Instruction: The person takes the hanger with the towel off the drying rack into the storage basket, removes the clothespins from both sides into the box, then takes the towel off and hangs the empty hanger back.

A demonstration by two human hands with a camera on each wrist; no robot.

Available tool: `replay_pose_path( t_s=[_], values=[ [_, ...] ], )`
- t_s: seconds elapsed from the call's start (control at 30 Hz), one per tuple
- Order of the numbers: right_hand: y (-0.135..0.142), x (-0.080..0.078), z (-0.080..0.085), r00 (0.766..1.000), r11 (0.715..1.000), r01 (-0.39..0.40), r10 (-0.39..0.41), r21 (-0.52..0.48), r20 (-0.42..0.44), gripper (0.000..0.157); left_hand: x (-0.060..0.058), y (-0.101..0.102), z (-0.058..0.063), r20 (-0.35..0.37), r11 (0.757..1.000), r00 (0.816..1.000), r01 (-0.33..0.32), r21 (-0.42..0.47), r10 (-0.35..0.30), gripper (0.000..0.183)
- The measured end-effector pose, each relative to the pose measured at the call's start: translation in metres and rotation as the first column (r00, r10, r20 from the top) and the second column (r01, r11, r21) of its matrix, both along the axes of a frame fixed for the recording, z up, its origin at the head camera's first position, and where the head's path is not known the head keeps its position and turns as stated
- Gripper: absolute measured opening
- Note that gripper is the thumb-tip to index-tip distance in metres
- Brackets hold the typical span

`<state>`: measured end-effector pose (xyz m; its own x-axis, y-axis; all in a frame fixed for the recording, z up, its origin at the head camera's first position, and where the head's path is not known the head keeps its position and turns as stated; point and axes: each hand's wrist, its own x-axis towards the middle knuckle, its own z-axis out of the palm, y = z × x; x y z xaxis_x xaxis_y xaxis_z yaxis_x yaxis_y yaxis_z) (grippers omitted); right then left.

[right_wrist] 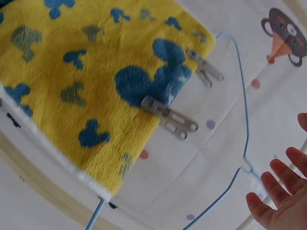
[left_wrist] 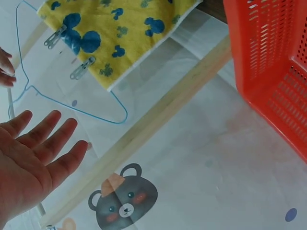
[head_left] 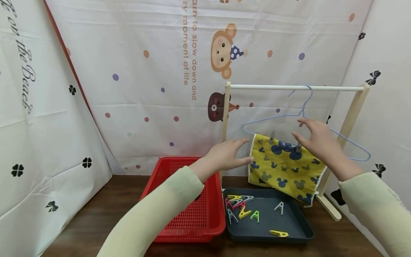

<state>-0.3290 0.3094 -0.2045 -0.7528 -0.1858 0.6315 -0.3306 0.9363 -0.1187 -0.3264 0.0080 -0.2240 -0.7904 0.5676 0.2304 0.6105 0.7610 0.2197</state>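
A yellow towel with blue mouse-head prints hangs from a light blue wire hanger. Two grey clothespins, a left clothespin and a right clothespin, grip its upper edge at the hanger's lower bar. To the towel's left is my left hand, its fingers extended and holding nothing. My right hand hovers by the hanger's right arm, above the towel's right part, thumb and fingers apart. In the right wrist view its fingers show with nothing between them.
The hanger hooks over a white rod on a wooden rack. Below, a dark grey tray holds several coloured clothespins. A red perforated basket stands left of it on the brown table. Printed cloth hangs behind.
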Motion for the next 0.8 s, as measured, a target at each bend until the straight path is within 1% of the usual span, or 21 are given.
replay_pose_path(
  t_s=[0.1, 0.2, 0.33, 0.47, 0.63, 0.7, 0.8],
  values=[
    [0.009, -0.004, 0.005, 0.999, 0.999, 0.048, -0.047, 0.001, -0.021, 0.05, -0.001, 0.004, 0.004, 0.016, 1.0, 1.0, 0.005, 0.009, -0.005, 0.07],
    [0.018, -0.009, 0.009, 0.995, 0.996, 0.094, -0.094, 0.002, -0.038, 0.052, -0.003, 0.008, 0.006, 0.033, 1.0, 0.999, 0.012, 0.01, -0.013, 0.068],
    [0.03, -0.013, 0.012, 0.99, 0.989, 0.14, -0.141, -0.05, -0.018, 0.058, -0.006, 0.015, 0.007, 0.043, 0.999, 0.998, 0.039, 0.008, -0.039, 0.065],
    [0.04, -0.017, 0.013, 0.984, 0.979, 0.176, -0.174, -0.104, 0.03, 0.065, -0.008, 0.021, 0.008, 0.045, 0.998, 0.997, 0.059, 0.009, -0.059, 0.063],
    [0.049, -0.022, 0.009, 0.975, 0.966, 0.212, -0.198, -0.149, 0.1, 0.066, -0.009, 0.027, 0.008, 0.028, 0.998, 0.997, 0.068, 0.0, -0.068, 0.058],
    [0.053, -0.024, 0.007, 0.97, 0.961, 0.228, -0.209, -0.156, 0.126, 0.066, -0.01, 0.029, 0.008, 0.021, 0.997, 0.997, 0.071, -0.004, -0.071, 0.057],
    [0.06, -0.027, 0.003, 0.96, 0.961, 0.243, -0.218, -0.134, 0.175, 0.066, -0.01, 0.031, 0.007, 0.019, 0.997, 0.997, 0.071, -0.002, -0.071, 0.055]
  ],
)
